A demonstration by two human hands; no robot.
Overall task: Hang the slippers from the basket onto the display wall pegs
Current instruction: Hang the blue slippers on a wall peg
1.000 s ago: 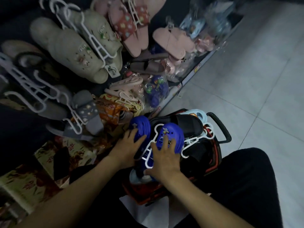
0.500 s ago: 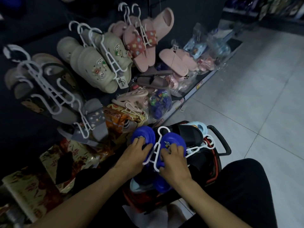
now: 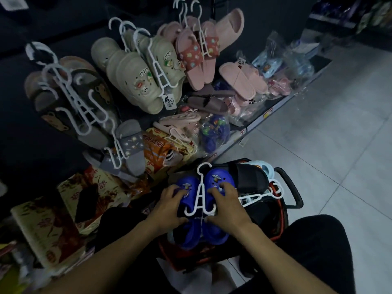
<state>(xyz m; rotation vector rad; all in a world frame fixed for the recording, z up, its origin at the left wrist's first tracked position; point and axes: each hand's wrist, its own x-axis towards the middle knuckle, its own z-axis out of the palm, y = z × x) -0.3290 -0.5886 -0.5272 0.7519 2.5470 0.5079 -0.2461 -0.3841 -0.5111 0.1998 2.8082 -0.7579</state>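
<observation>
Left hand [image 3: 169, 205], right hand [image 3: 228, 205] — fingers [image 3: 227, 187] curled round the blue slippers [image 3: 213, 179], one each.

Grey tiled floor [image 3: 339, 145] — red-rimmed basket [image 3: 283, 217] on it (black handle [image 3: 293, 187]), low shelf [image 3: 282, 102] of pink slippers [image 3: 239, 81] beside.

Slippers [image 3: 199, 209] over the basket [image 3: 282, 219], display wall [image 3: 53, 149] behind-left.
</observation>
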